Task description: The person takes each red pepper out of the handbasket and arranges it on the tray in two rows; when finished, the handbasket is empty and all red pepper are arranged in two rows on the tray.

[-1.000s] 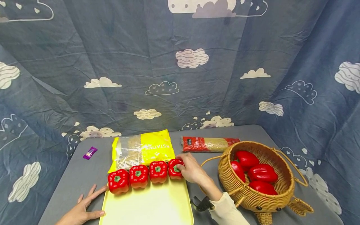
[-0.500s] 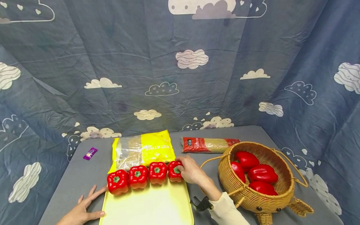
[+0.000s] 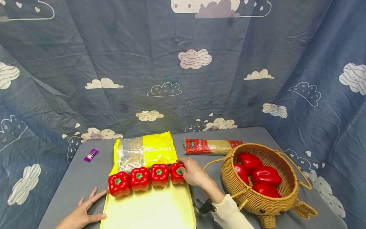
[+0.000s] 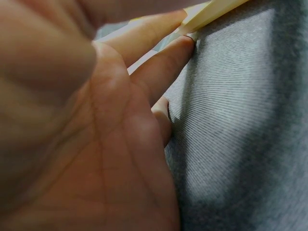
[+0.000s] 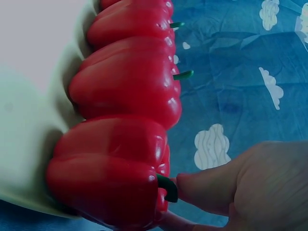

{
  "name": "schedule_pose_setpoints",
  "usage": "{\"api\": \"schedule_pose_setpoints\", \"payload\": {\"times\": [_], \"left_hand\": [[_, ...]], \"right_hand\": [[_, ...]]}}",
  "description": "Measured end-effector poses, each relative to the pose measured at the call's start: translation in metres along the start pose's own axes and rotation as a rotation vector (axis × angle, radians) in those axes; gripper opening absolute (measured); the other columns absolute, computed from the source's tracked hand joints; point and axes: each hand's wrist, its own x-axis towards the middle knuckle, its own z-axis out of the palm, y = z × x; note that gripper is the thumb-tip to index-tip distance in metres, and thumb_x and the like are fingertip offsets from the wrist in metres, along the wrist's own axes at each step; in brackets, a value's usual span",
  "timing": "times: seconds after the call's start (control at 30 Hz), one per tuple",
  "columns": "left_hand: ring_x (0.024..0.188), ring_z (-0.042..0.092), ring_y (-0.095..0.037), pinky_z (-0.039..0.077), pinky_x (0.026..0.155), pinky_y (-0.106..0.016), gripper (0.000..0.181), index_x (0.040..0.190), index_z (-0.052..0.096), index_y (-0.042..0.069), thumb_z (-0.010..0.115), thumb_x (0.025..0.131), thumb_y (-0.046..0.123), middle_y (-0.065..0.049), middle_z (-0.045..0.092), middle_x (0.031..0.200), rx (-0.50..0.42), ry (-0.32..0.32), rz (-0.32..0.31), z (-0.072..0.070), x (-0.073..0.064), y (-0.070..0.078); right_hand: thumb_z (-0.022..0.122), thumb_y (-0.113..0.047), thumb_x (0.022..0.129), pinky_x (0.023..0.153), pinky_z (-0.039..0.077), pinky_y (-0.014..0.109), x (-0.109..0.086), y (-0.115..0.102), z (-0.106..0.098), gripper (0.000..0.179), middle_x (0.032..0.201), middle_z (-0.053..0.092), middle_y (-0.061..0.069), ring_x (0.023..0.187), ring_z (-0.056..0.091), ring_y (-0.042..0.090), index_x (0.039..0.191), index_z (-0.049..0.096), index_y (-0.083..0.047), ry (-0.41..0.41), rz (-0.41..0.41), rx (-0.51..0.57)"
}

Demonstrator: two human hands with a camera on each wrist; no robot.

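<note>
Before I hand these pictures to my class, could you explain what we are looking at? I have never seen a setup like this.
There is no robot here: a person works with two bare hands. The wide picture comes from a camera worn on the head, looking forward and down. The two close-ups come from cameras on the wrists, one for each hand.

On the grey surface is a pale yellow tray, with four red peppers lined up along its far end. Behind them lie a yellow bag and a red packet. A small purple wrapper sits to the left, and a wicker basket of more peppers to the right.

The right hand holds the rightmost pepper of the row; the left hand touches the tray's edge.
</note>
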Motion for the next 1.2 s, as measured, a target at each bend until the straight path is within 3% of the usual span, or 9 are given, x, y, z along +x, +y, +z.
{"api": "schedule_pose_setpoints", "payload": {"times": [0.33,0.7,1.03,1.07,1.2], "left_hand": [[0.142,-0.023,-0.059,-0.032,0.098,-0.076,0.088,0.153,0.027,-0.007,0.078,0.087,0.018,-0.042,-0.005,0.157,-0.026,0.006,0.031,0.0,0.0,-0.002],[0.143,-0.022,-0.059,-0.031,0.099,-0.076,0.089,0.155,0.025,-0.006,0.077,0.087,0.018,-0.041,-0.009,0.157,-0.013,-0.001,0.015,0.0,0.0,0.0],[0.143,-0.024,-0.057,-0.033,0.099,-0.074,0.09,0.156,0.024,-0.004,0.078,0.087,0.018,-0.041,-0.011,0.157,-0.021,-0.002,0.019,0.001,0.002,0.001],[0.145,-0.026,-0.051,-0.032,0.1,-0.073,0.09,0.156,0.026,-0.002,0.078,0.087,0.02,-0.04,-0.011,0.158,-0.017,0.003,0.008,0.001,0.002,0.001],[0.146,-0.026,-0.049,-0.032,0.101,-0.073,0.091,0.157,0.027,0.001,0.079,0.086,0.025,-0.039,-0.01,0.159,-0.011,0.005,-0.001,0.0,0.002,-0.003]], "right_hand": [[0.054,-0.002,0.098,0.107,0.045,0.055,-0.001,-0.002,-0.004,0.034,0.128,0.061,0.023,0.124,0.056,0.039,0.131,0.06,0.006,-0.009,-0.012,0.02],[0.056,-0.006,0.1,0.108,0.045,0.054,-0.011,-0.013,-0.024,0.031,0.132,0.06,0.019,0.127,0.056,0.037,0.13,0.06,0.002,0.015,-0.032,0.029],[0.058,-0.011,0.102,0.098,0.052,0.052,-0.033,-0.027,-0.063,0.032,0.136,0.061,0.01,0.123,0.059,0.033,0.134,0.06,-0.008,0.016,-0.109,0.066],[0.058,-0.011,0.102,0.097,0.054,0.05,-0.035,-0.027,-0.067,0.032,0.136,0.061,0.009,0.122,0.06,0.032,0.134,0.06,-0.009,0.019,-0.117,0.066],[0.06,-0.013,0.101,0.091,0.058,0.044,-0.042,-0.026,-0.077,0.033,0.136,0.062,0.008,0.12,0.062,0.031,0.134,0.061,-0.009,0.041,-0.173,0.062]]}}
